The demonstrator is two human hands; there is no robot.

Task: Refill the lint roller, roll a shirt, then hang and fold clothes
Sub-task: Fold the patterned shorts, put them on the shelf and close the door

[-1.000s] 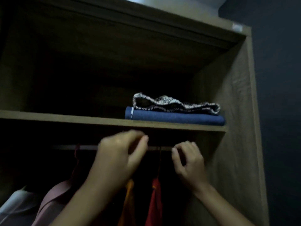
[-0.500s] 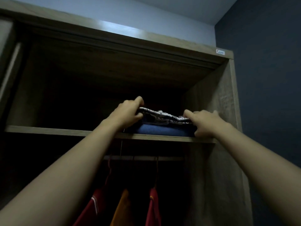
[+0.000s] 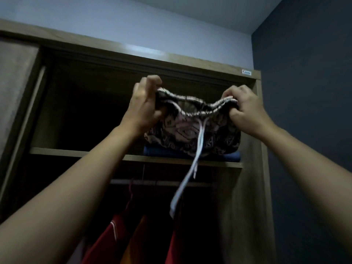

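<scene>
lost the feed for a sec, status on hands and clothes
Left hand and right hand both grip the patterned shorts by the waistband. Drawstring dangling. Blue folded garment on shelf. Nothing in the way.

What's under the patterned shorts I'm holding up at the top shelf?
A folded blue garment lies on the shelf beneath the patterned shorts, which both hands grip by the waistband. Only its front edge shows; the shorts and drawstring hide the rest.
</scene>
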